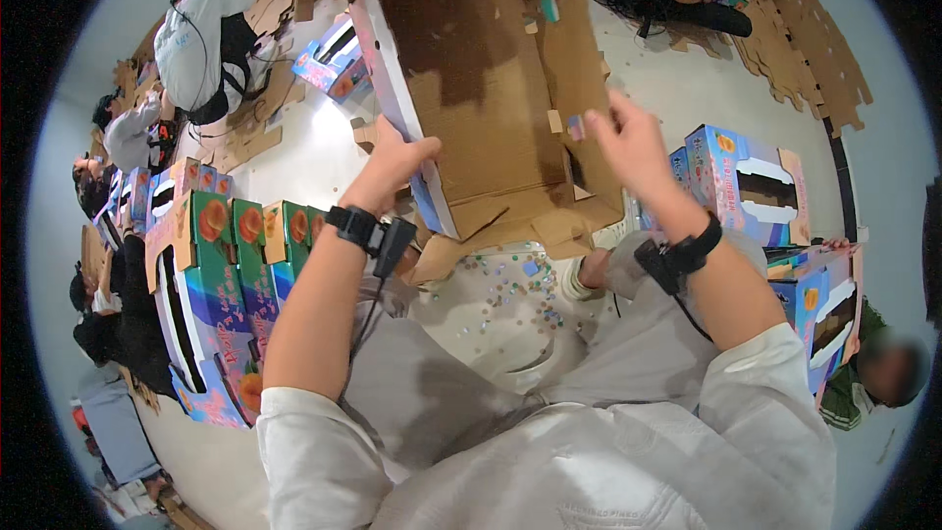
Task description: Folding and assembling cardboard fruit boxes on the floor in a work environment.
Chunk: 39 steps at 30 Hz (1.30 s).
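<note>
Cardboard box [481, 88], light, stiff, probably bulky: our left hand [392, 162] clamps its printed edge; right hand [628, 142] pinches a scrap.

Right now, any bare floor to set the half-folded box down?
Free: pale floor beyond the cardboard box, between the flat blue carton and the cardboard sheets. Crowded: paper scraps by the knees, folded cartons beside the left hand, more past the right hand.

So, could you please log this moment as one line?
left hand: grips cardboard box edge | right hand: raised at box flap | floor: scattered paper bits
</note>
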### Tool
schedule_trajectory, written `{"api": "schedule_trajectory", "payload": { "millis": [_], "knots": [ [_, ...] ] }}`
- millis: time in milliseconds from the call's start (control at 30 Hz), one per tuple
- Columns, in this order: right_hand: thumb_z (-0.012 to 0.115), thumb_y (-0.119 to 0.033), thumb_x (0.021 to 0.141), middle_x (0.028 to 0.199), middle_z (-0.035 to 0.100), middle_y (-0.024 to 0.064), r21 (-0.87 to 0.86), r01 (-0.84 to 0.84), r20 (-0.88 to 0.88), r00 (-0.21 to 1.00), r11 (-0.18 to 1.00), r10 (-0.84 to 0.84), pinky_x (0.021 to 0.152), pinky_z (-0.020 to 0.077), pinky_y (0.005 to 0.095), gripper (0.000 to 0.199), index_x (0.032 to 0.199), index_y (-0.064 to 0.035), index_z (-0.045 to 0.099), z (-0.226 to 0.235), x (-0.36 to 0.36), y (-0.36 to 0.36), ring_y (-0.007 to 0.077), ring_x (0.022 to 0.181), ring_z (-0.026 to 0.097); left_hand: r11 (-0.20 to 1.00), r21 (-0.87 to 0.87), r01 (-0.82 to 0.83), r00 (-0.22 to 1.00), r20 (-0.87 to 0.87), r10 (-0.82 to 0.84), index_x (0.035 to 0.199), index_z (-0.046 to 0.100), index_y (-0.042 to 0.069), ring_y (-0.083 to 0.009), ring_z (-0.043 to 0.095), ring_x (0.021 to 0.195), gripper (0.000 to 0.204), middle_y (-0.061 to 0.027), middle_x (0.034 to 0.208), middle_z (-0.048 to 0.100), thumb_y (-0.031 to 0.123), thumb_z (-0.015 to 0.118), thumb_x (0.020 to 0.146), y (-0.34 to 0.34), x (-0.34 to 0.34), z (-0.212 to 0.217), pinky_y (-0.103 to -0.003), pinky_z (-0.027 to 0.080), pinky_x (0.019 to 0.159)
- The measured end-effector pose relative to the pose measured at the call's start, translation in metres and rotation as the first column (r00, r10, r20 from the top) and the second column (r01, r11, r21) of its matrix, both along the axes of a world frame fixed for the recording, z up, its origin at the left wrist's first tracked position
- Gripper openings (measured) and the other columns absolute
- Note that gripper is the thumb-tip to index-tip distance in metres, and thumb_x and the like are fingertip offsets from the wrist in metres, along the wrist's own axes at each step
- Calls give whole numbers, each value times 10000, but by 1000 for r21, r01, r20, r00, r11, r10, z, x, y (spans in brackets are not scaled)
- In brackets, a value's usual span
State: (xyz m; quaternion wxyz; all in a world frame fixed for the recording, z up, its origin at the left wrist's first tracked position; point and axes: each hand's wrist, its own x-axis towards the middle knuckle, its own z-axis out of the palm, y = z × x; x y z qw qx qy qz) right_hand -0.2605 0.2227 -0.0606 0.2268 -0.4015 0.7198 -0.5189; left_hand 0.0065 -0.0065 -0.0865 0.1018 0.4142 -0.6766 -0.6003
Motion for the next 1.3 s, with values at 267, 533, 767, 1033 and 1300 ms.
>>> {"api": "schedule_trajectory", "payload": {
  "millis": [267,533,767,1033,1300],
  "knots": [
    [649,-135,1032,1139,762,76,-90,118,104,989,989,-109,843,559,358,395,1412,-29,626,0,-97,10,162,999,703,981,91,-171,940,-284,190,1289,598,15,-199,692,863,486,-100,1083,714,-46,706,820,-45,91,48,-305,549,691],
    [636,-120,1034,1228,749,131,-156,130,286,955,979,-81,896,556,376,395,1413,-10,610,18,-88,16,192,1076,706,970,-48,-236,923,-322,209,1381,549,14,-197,711,933,526,-81,1160,716,-95,686,884,-60,106,49,-332,581,787],
    [742,-260,930,935,734,227,57,172,-248,957,983,-153,771,551,475,425,1277,-27,665,7,-57,-2,326,833,740,751,-651,-110,993,-95,63,1413,542,-8,-199,728,958,572,-146,1171,732,-85,682,864,-32,71,44,-353,592,779],
    [720,-208,928,888,779,151,169,-40,-312,946,985,92,738,594,351,400,1268,2,712,26,-32,0,194,759,739,658,-746,-100,990,-9,140,1385,544,13,-217,716,979,592,-134,1218,711,-41,737,828,-35,71,35,-315,573,786],
    [767,-179,906,900,784,149,-132,-23,-451,891,991,-40,712,572,329,424,1284,6,722,18,-63,-2,176,771,737,779,-627,20,998,-29,-50,1386,529,-13,-172,699,912,550,-123,1140,715,-47,705,866,-37,72,37,-287,564,781]
  ]
}}
